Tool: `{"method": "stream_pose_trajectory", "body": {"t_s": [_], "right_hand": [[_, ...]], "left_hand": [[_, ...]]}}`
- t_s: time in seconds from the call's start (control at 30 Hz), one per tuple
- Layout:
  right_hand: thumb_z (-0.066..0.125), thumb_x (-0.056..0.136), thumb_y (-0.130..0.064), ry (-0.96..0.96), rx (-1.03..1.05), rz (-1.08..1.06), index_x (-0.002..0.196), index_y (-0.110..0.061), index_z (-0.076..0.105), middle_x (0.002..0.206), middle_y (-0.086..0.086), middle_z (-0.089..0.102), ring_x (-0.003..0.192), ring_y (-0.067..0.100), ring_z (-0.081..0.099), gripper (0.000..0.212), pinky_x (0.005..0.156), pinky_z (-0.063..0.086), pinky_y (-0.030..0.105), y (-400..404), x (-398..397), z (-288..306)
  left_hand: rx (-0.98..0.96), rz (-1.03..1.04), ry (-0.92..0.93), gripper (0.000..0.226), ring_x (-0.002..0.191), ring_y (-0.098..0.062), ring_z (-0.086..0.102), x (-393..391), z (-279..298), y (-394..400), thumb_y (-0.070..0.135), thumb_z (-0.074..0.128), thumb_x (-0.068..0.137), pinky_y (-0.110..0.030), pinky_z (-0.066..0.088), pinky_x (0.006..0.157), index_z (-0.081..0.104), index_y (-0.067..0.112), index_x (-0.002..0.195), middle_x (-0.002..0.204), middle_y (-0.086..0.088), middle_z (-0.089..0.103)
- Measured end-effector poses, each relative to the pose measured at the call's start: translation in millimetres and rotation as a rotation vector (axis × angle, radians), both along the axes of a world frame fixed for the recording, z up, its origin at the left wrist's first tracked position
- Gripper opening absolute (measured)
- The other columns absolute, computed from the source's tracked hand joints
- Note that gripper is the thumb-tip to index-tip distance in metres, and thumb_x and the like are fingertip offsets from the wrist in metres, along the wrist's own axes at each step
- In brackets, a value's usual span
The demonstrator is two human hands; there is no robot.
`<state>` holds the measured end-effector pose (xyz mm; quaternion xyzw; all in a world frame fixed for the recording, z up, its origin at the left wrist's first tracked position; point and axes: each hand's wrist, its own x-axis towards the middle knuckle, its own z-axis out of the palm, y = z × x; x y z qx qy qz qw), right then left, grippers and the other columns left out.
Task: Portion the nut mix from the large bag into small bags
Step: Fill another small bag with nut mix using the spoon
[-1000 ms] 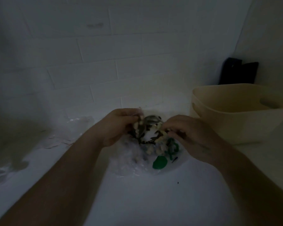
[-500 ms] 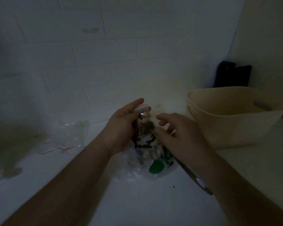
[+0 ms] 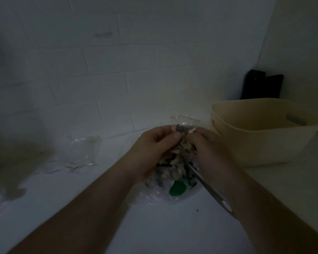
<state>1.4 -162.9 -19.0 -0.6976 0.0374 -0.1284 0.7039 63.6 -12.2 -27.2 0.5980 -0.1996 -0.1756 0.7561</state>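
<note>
- Head view, dim light: both hands meet over a white counter (image 3: pixel 154 226), in front of a white brick-pattern wall (image 3: pixel 117 79).
- Left hand (image 3: pixel 154 145) fingers curled, thumb tip pressed fwd; it pinches the small bag (image 3: pixel 184 128) at its left side.
- Right hand (image 3: pixel 209 149) curled too, gripping the same small bag from the right; hands nearly touching, knuckle to knuckle.
- Small bag is clear plastic w/ a thin red strip at the open top; dark + pale nut mix (image 3: pixel 182 151) shows between the two hands.
- A metal spoon (image 3: pixel 209 189) handle sticks out from under the right hand, slanting down-right toward the viewer; whether the fingers actually hold it, can't tell.
- Large bag (image 3: pixel 154 195) lies on the counter right below the hands, clear, crumpled, w/ more nut mix inside and a green round label (image 3: pixel 177 188).
- Spare clear bags (image 3: pixel 81 153) lie flat on the counter to the left, well apart from the hands.
- Beige tub (image 3: pixel 255 143) w/ handle slot stands just right of the hands.
- Dark flat object (image 3: pixel 261 87) leans in the corner behind the tub.
</note>
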Motion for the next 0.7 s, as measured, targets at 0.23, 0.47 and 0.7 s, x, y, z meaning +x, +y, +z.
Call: {"method": "stream_pose_trajectory", "body": {"t_s": [0.23,0.47,0.7], "right_hand": [[0.056,0.100,-0.012,-0.017,0.043,0.049,0.107,-0.019,0.080,0.102,0.010,0.079,0.099,0.028,0.077,0.026,0.095,0.059,0.056,-1.3,6.5,-4.4],[0.061,0.103,-0.015,-0.071,0.141,0.092,0.117,-0.011,0.076,0.111,0.015,0.077,0.107,0.035,0.074,0.021,0.097,0.057,0.050,-2.7,13.1,-14.4],[0.059,0.104,-0.011,-0.073,0.191,0.061,0.113,-0.015,0.077,0.109,0.012,0.078,0.103,0.030,0.076,0.021,0.089,0.059,0.041,-0.5,13.7,-12.8]], "left_hand": [[0.002,0.123,-0.065,0.029,0.103,-0.045,0.072,2.3,-5.5,0.6,0.013,0.076,0.091,-0.058,0.057,0.099,0.069,0.001,0.116,0.113,-0.028,0.073],[-0.116,-0.027,0.120,0.038,0.110,-0.040,0.069,-0.8,-0.7,4.9,0.002,0.068,0.091,-0.045,0.060,0.096,0.067,-0.004,0.129,0.124,-0.029,0.070],[-0.049,0.047,0.099,0.025,0.104,-0.038,0.071,-1.2,-1.1,-0.7,0.011,0.065,0.100,-0.047,0.059,0.096,0.070,0.000,0.122,0.119,-0.029,0.072]]}}
